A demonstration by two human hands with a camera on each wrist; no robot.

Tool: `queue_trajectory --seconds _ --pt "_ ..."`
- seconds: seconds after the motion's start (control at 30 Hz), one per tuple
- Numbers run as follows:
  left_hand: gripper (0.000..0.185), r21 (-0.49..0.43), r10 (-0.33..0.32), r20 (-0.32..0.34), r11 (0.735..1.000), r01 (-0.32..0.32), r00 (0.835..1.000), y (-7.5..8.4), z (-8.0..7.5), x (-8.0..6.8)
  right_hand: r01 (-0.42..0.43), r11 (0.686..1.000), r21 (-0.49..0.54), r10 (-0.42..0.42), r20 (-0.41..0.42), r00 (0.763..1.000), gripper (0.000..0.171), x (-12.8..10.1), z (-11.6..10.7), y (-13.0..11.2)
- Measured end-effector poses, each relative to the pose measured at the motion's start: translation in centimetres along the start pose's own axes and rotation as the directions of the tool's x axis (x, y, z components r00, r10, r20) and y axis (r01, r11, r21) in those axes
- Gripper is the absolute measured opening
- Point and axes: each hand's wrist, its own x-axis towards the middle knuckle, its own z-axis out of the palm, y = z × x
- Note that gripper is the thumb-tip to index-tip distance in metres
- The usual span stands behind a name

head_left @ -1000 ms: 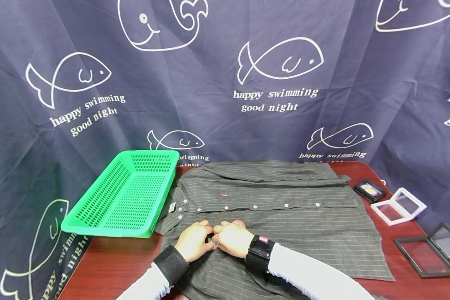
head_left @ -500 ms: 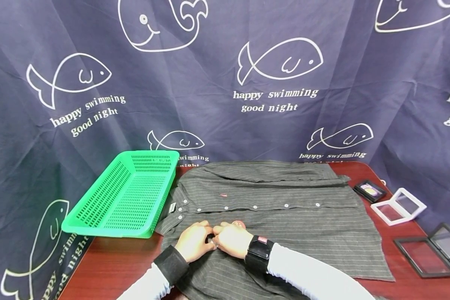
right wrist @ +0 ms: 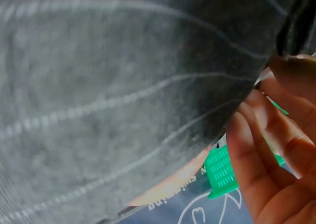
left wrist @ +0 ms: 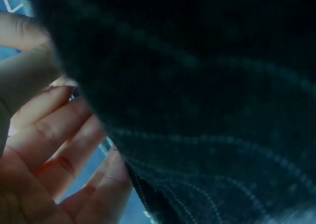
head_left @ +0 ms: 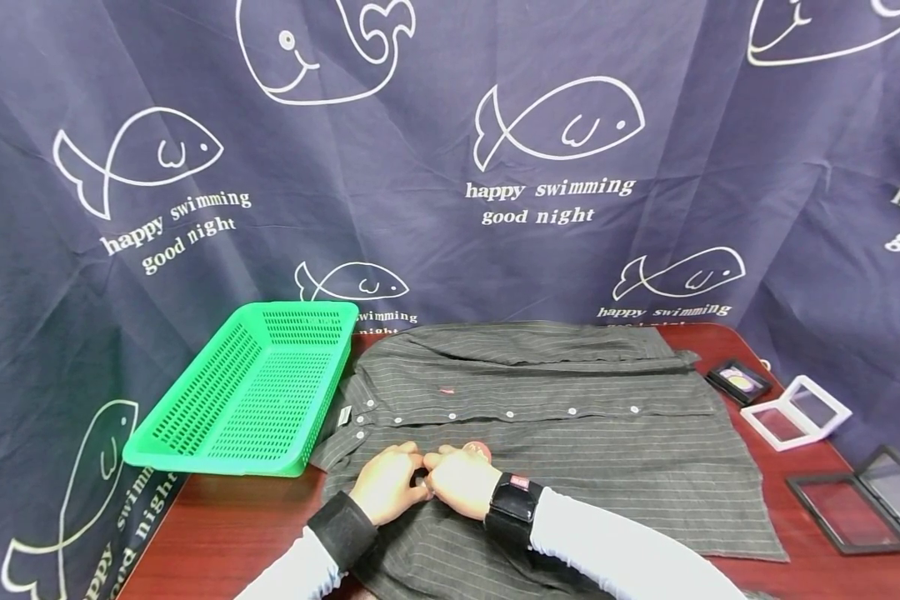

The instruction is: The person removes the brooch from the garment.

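1. The dark grey pinstriped button-front shirt [head_left: 540, 417] lies spread flat on the reddish-brown wooden counter [head_left: 217, 525], just beside the green perforated plastic basket [head_left: 247, 392].
2. Both hands meet at the shirt's near front edge: the left hand [head_left: 386, 483] and right hand [head_left: 461, 479] each have curled fingers pinching the cloth, knuckles touching.
3. Judged from this, a button is being worked; keep each grip close to the edge so the fabric stays taut.
4. Press the wrists down to stop the shirt sliding.
5. Avoid dragging cloth toward the basket.
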Motion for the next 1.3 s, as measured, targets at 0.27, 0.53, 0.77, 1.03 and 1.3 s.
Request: queue_trajectory --seconds 0.27,0.53,0.77,1.03,1.3 --pt "0.017 0.001 0.005 0.004 1.0 -0.005 1.0 0.0 0.0 0.0 -0.015 1.0 -0.002 0.015 0.006 1.0 0.006 0.0 0.2 -0.1" --pt "0.018 -0.005 0.0 0.016 1.0 0.0 1.0 0.1 -0.2 0.0 -0.024 0.999 0.047 0.024 -0.007 1.0 0.012 0.0 -0.3 0.2" --pt "0.019 -0.008 0.005 0.016 1.0 -0.005 1.0 -0.1 0.0 0.0 0.031 0.996 0.088 -0.024 -0.076 0.997 0.009 -0.1 0.0 0.6" --pt "0.02 -0.013 0.005 0.034 1.0 -0.005 0.999 0.0 -0.2 0.0 0.09 0.979 0.18 -0.071 -0.114 0.991 0.007 -0.1 0.4 1.2" --pt "0.02 -0.038 0.004 0.048 0.999 -0.002 0.999 0.3 -0.7 0.1 0.076 0.977 0.198 -0.047 -0.145 0.988 0.016 -0.2 0.4 1.2"
